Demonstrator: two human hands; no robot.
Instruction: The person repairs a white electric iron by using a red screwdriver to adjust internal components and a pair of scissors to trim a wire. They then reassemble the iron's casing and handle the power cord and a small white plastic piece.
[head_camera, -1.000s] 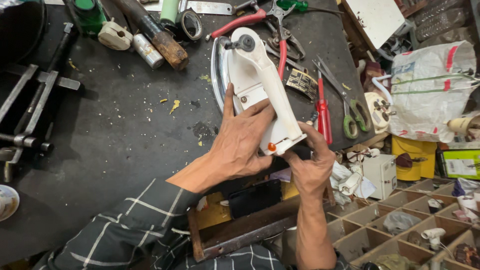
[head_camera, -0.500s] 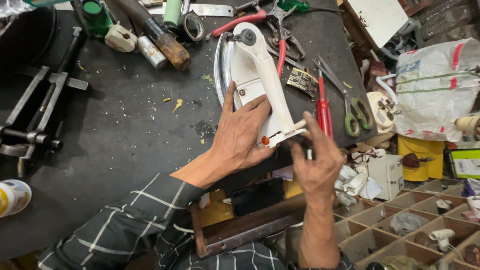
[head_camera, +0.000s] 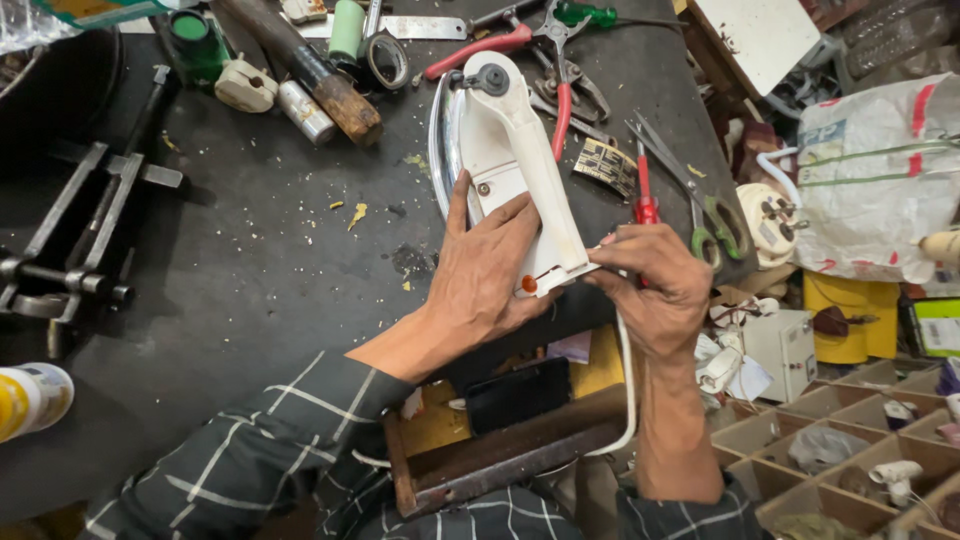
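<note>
Electric iron gripped at the table's edge

The left hand (head_camera: 490, 270) clamps the white electric iron (head_camera: 510, 170) on the dark table (head_camera: 250, 270); the right hand (head_camera: 650, 290) pinches its white cord (head_camera: 628, 380), which could snag the open wooden drawer (head_camera: 500, 455) holding a black phone (head_camera: 515, 395). Compartment trays (head_camera: 850, 440) hold small parts.

My view: rear end of the white iron (head_camera: 520, 170) is covered by the left hand (head_camera: 480, 275) and right hand (head_camera: 655, 290). White cord (head_camera: 627, 390) runs below the iron, its lower end lost behind the wooden drawer (head_camera: 500, 460). Can (head_camera: 30, 400) far left of the iron cut off by frame edge. Bits in the compartments (head_camera: 850, 440) right of the iron too small; maybe plugs.
</note>
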